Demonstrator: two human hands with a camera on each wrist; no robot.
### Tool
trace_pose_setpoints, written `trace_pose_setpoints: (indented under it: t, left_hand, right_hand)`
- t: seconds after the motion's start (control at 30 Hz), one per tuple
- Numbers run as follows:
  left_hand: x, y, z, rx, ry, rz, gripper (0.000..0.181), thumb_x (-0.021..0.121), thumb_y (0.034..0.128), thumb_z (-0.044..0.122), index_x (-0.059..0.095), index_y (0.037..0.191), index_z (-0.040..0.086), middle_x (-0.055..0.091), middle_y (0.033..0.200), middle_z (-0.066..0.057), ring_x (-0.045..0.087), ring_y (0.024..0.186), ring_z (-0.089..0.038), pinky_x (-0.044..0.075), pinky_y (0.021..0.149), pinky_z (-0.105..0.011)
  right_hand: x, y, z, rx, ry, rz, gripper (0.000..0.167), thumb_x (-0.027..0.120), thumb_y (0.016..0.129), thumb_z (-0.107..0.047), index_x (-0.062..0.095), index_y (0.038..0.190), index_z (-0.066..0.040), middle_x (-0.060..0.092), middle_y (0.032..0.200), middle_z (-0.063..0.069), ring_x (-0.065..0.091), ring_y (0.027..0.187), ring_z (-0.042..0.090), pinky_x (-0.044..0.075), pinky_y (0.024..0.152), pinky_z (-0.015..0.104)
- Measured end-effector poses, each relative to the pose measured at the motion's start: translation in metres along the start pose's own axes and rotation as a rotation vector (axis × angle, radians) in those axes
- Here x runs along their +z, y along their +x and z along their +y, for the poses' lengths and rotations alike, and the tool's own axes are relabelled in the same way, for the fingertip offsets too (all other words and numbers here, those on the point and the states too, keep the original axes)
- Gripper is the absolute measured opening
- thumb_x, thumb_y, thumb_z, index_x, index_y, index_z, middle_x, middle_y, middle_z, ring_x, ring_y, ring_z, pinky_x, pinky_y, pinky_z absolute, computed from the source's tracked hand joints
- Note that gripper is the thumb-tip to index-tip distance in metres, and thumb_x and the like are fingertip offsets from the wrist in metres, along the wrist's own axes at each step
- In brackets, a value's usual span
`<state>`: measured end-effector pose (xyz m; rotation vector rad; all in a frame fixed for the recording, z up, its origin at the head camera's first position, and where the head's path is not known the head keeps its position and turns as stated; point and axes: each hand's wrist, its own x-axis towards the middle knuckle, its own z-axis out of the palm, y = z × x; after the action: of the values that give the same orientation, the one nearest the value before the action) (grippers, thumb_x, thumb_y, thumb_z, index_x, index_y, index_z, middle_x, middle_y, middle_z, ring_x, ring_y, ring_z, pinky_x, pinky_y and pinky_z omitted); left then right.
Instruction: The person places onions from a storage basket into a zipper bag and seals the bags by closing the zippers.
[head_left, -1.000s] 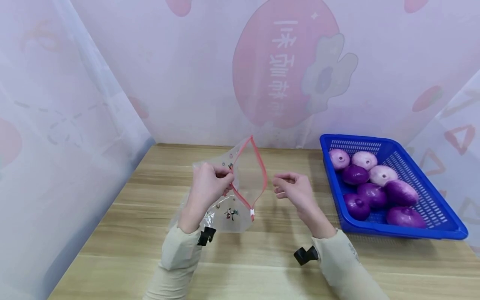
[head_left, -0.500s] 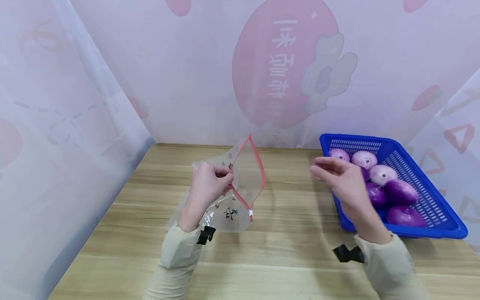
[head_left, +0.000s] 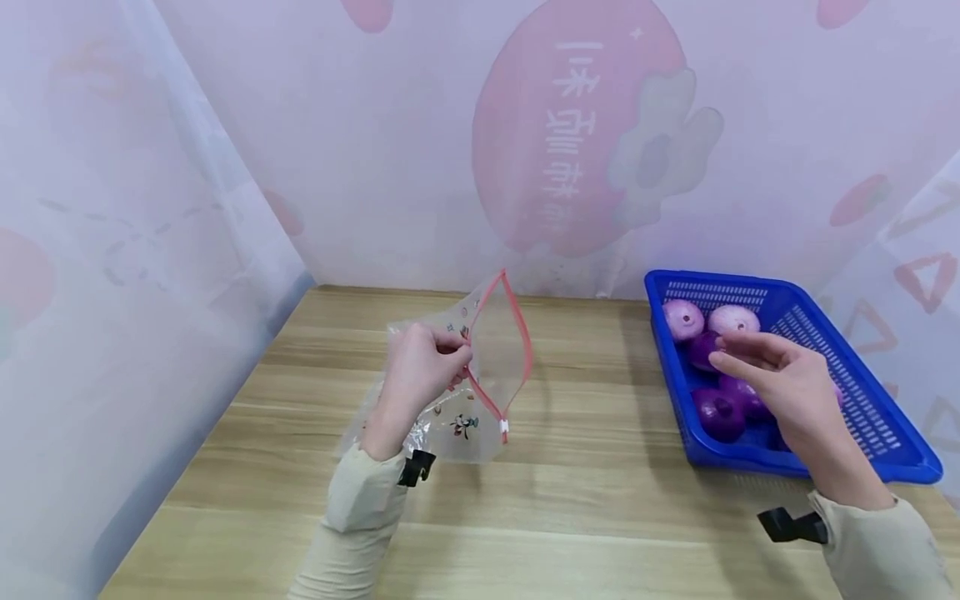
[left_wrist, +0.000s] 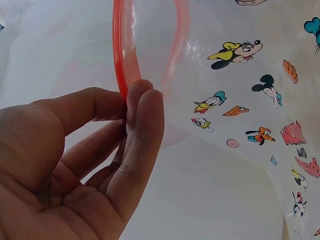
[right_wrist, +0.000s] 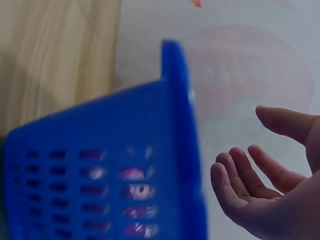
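My left hand [head_left: 420, 371] pinches the red zip edge of a clear bag [head_left: 480, 446] printed with cartoon figures; the bag's mouth gapes to the right, a white slider at its lower end. In the left wrist view, thumb and fingers [left_wrist: 145, 115] grip the red strip [left_wrist: 120, 55]. My right hand [head_left: 806, 392] is over the blue basket [head_left: 667, 400], fingers relaxed and apart, holding nothing. Purple onions [head_left: 720, 414] lie in the basket, some hidden behind that hand. The right wrist view has the hand [right_wrist: 280, 185] beside the basket's rim [right_wrist: 182, 125].
The wooden table [head_left: 570, 500] stretches between the bag and the basket. A pale printed curtain [head_left: 390, 167] hangs behind the table and at both sides. Black straps [head_left: 416, 468] sit at both wrists.
My right hand has moved right, from beside the bag's mouth to over the basket. The left hand keeps its pinch on the bag, nearly still.
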<state>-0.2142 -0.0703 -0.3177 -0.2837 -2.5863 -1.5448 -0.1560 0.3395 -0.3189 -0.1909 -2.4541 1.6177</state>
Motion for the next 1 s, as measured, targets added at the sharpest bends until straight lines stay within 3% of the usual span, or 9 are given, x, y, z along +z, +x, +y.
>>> trace_pose_setpoints:
  t: [0.17,0.4,0.6,0.67,0.77,0.87,1.0]
  left_hand:
    - [0.003,0.001,0.0,-0.01,-0.012,0.001,0.017,0.06,0.0825,-0.001,0.077,0.081,0.001,0.067,0.062,-0.005,0.066,0.054,-0.024,0.052,0.046,-0.025]
    - [0.007,0.003,0.001,-0.022,-0.014,-0.003,0.016,0.061,0.0844,0.0,0.077,0.085,-0.001,0.069,0.064,-0.005,0.07,0.061,-0.026,0.055,0.05,-0.026]
    - [0.008,0.003,0.002,-0.024,-0.001,-0.002,0.015,0.062,0.0852,0.0,0.077,0.085,0.0,0.069,0.065,-0.004,0.069,0.059,-0.022,0.055,0.051,-0.026]
    - [0.009,0.003,0.002,-0.021,0.0,-0.002,0.015,0.062,0.085,0.0,0.078,0.085,0.001,0.069,0.064,-0.004,0.068,0.058,-0.02,0.055,0.051,-0.026]
    - [0.01,0.002,0.002,-0.013,0.006,-0.002,0.016,0.063,0.0844,0.001,0.078,0.084,0.002,0.069,0.063,-0.004,0.068,0.057,-0.017,0.055,0.051,-0.025]
    - [0.01,0.002,0.002,-0.008,0.009,0.0,0.016,0.063,0.084,0.001,0.078,0.083,0.002,0.068,0.062,-0.004,0.067,0.056,-0.017,0.055,0.051,-0.025]
    - [0.011,0.002,0.002,-0.007,0.004,0.002,0.015,0.062,0.0839,0.0,0.078,0.082,0.001,0.068,0.062,-0.005,0.067,0.056,-0.018,0.055,0.051,-0.025]
  right_hand:
    - [-0.014,-0.004,0.023,-0.04,-0.069,-0.01,0.047,0.079,0.085,-0.026,0.065,0.126,-0.008,0.069,0.109,-0.015,0.061,0.098,-0.001,0.048,0.076,0.011]
    - [-0.027,0.003,0.044,-0.067,-0.141,-0.12,0.045,0.078,0.087,-0.025,0.065,0.126,-0.005,0.068,0.108,-0.019,0.058,0.1,-0.007,0.043,0.078,0.007]
    - [-0.027,0.011,0.054,-0.099,-0.12,-0.19,0.05,0.078,0.086,-0.014,0.059,0.124,0.012,0.068,0.106,-0.017,0.064,0.096,-0.003,0.05,0.077,0.012]
    - [-0.027,0.013,0.056,-0.086,-0.116,-0.218,0.054,0.077,0.086,-0.013,0.055,0.127,0.016,0.068,0.109,-0.011,0.064,0.095,-0.001,0.05,0.077,0.012]
    - [-0.027,0.015,0.059,-0.05,-0.147,-0.253,0.061,0.077,0.087,-0.015,0.05,0.131,0.018,0.068,0.117,0.009,0.065,0.096,0.002,0.048,0.077,0.01]
    - [-0.03,0.017,0.061,-0.022,-0.184,-0.281,0.065,0.077,0.087,-0.018,0.047,0.134,0.017,0.058,0.127,0.028,0.065,0.099,0.004,0.047,0.078,0.01]
    - [-0.032,0.02,0.066,-0.016,-0.212,-0.302,0.068,0.078,0.086,-0.017,0.046,0.135,0.017,0.051,0.132,0.033,0.063,0.101,0.003,0.047,0.078,0.011]
